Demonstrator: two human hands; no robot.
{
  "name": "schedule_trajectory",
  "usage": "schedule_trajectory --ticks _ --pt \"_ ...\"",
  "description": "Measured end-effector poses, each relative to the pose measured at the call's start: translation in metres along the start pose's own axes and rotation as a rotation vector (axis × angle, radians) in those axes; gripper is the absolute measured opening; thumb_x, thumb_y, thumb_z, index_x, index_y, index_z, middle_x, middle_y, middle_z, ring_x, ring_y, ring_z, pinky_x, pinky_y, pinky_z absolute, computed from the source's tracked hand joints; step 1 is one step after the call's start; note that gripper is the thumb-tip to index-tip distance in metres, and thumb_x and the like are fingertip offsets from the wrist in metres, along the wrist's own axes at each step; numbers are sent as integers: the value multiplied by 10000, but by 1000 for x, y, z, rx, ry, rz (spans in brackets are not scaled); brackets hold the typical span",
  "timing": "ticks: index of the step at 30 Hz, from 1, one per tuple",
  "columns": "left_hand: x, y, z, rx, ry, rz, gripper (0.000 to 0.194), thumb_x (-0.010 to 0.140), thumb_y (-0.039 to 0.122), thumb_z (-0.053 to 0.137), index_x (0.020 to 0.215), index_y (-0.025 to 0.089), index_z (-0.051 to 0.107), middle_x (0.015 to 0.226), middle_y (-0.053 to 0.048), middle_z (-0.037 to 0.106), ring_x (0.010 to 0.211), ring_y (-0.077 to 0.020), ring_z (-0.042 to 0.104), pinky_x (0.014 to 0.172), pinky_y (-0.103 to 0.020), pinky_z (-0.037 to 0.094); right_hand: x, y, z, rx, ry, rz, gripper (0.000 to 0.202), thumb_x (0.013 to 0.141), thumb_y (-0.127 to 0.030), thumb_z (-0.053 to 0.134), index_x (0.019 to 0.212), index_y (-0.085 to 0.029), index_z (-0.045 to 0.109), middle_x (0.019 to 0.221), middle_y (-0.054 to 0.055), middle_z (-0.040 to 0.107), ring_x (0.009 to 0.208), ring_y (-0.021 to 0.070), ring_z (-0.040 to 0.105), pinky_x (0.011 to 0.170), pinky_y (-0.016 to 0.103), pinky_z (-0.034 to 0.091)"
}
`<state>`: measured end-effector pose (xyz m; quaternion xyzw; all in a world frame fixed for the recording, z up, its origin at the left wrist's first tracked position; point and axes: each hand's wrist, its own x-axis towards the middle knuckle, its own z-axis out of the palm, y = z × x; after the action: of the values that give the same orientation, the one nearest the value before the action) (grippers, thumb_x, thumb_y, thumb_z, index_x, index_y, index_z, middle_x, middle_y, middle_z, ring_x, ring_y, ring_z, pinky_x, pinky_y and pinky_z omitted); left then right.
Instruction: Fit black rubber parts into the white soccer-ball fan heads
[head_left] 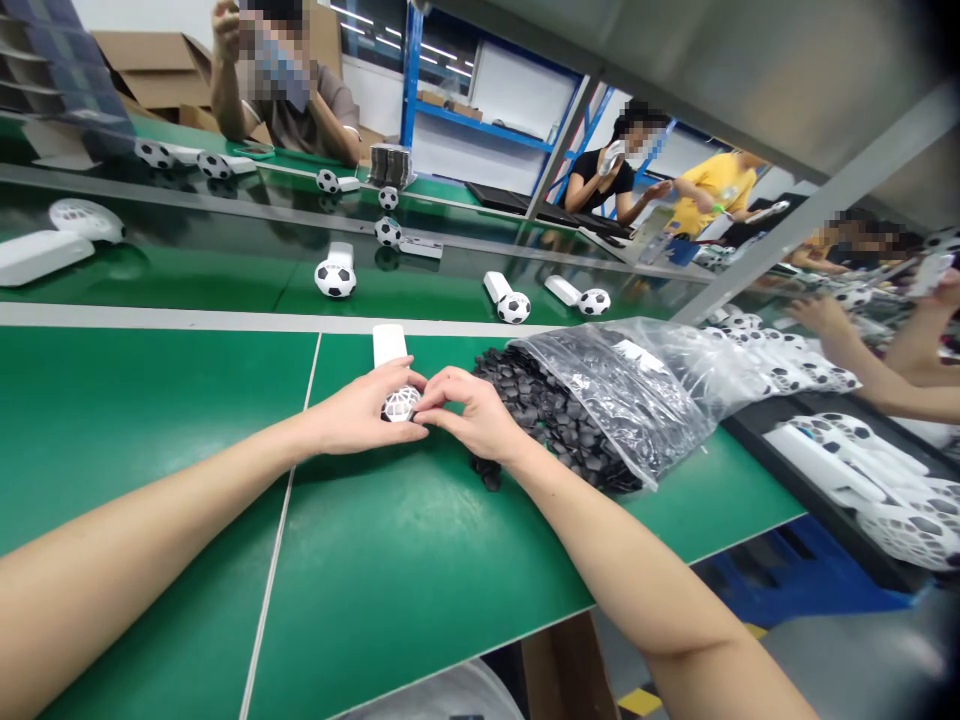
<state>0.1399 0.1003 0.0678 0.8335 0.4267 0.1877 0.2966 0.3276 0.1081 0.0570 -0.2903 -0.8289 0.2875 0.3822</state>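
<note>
A white handheld device with a soccer-ball-patterned round head lies on the green table, its white handle pointing away from me. My left hand is curled around the ball head, thumb on the near side and fingers over the far side. At the head's right edge, the thumb and fingertips of my right hand are pinched together; whatever is between them is too small to make out. Just right of that hand spreads a heap of small black pieces, spilling from a clear plastic bag.
Beyond the pale strip runs a green conveyor carrying several ball-headed devices. A black tray on the right holds more white devices. A co-worker's hands are close on the right. Other people sit across the line.
</note>
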Motion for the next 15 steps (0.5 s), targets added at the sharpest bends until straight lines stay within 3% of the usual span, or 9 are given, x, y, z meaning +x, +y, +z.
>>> schedule_trajectory --ticks 4,8,13,15 --pt "1 0 1 -44 29 1 411 707 360 567 1088 225 496 1288 -59 457 1308 -253 265 1043 -406 263 5 3 1 75 -23 72 92 708 -182 700 699 -187 608 732 -22 540 722 117 528 707 256 447" --pt "3 1 2 -90 24 26 506 687 328 574 1163 211 447 1267 -67 456 1199 -244 411 1008 -392 323 8 6 -2 84 -70 164 166 663 -203 732 673 -177 569 721 -36 514 669 103 484 673 246 418" --pt "1 2 4 -32 47 2 651 649 330 615 1243 178 398 1381 -103 333 1297 -276 262 1072 -407 221 4 8 0 181 -88 211 199 637 -199 744 685 -170 553 735 -42 494 644 90 471 651 235 411" --pt "0 4 4 -82 57 -15 626 655 325 604 1232 181 406 1358 -101 364 1270 -273 311 1055 -405 258 3 9 2 191 -61 199 185 654 -210 732 683 -169 554 734 -40 487 643 89 470 650 235 411"
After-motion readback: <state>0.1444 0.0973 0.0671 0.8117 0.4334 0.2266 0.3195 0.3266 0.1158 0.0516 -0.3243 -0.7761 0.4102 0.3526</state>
